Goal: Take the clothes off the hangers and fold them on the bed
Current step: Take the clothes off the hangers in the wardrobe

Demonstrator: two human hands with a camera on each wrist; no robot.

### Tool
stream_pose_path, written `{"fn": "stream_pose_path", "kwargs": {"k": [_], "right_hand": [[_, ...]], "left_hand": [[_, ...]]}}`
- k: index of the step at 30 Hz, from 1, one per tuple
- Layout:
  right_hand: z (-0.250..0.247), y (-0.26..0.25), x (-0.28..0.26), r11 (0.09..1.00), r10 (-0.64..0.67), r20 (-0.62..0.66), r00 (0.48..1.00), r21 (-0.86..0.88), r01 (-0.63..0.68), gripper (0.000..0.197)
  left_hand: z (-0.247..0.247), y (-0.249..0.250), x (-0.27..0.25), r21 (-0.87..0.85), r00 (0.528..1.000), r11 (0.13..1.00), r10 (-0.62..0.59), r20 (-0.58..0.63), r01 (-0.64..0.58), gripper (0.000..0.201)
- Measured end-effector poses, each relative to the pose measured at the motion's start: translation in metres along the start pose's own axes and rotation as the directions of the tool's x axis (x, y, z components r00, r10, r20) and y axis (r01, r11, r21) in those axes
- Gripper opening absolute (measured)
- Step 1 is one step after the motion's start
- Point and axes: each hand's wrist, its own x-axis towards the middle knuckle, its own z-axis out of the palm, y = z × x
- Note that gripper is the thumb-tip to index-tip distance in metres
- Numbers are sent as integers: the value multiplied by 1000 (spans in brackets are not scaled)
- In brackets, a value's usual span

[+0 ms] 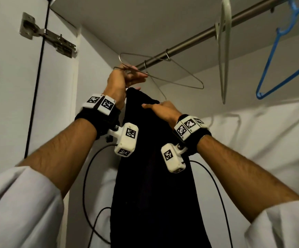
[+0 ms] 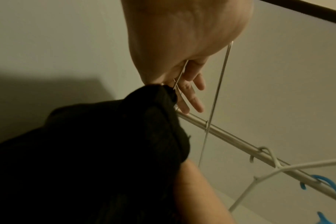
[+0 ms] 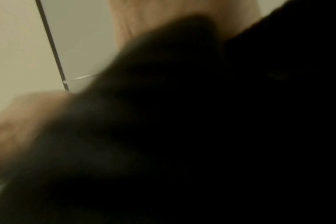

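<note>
The black garment (image 1: 155,158) hangs long and dark inside the wardrobe (image 1: 95,72), below the metal rail (image 1: 195,37), its top bunched at a thin wire hanger (image 1: 160,91). The left hand (image 1: 121,81) is raised just under the rail, its grip closed around the wire of that hanger near its top, with the garment's upper edge touching the hand. In the left wrist view the wire runs across the palm and the fingers (image 2: 192,94) lie fairly straight beyond it. The right hand (image 1: 163,109) sits on the garment's upper fold, thumb on top of the cloth and the fingers tucked behind it, so its grip is closed on the fabric. The right wrist view is blurred and mostly filled by dark cloth.

A second wire hanger (image 1: 189,74) hooks on the rail just right of the hands and is bare. Further right along the rail hang a white plastic hanger (image 1: 223,51) and a blue plastic hanger (image 1: 286,56), both bare and well apart from the garment. Behind them lies pale cloth (image 1: 252,133).

No brand or readable writing is visible. The only markings are black-and-white square code tags on the white wrist units (image 1: 127,140), from which black cables (image 1: 88,176) trail down. A metal door hinge (image 1: 45,34) is fixed at upper left. White sleeves (image 1: 20,203) cover both upper forearms.
</note>
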Motion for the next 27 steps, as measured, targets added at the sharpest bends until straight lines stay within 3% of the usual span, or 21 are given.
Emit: {"fn": "stream_pose_path", "kwargs": {"k": [3,9,18,22,27], "right_hand": [[2,15,3,997,-72,-73,995,-28,70,32],[-9,51,-37,940,-313,-134,940,-184,286,52],[-16,94,-116,916,-368,-55,928,-191,352,51],[-22,96,-131,922,-374,-76,924,-140,362,52],[-11,98,-156,885,-430,-17,902,-206,418,51]], "left_hand": [[8,-1,-4,-59,999,998,14,-50,-17,31],[11,7,-1,-81,996,997,-9,-87,2,25],[17,7,-5,-70,994,997,4,-114,-12,23],[14,4,-9,-30,992,1000,1,-124,-5,31],[12,1,-12,-63,988,997,23,-155,-33,32]]}}
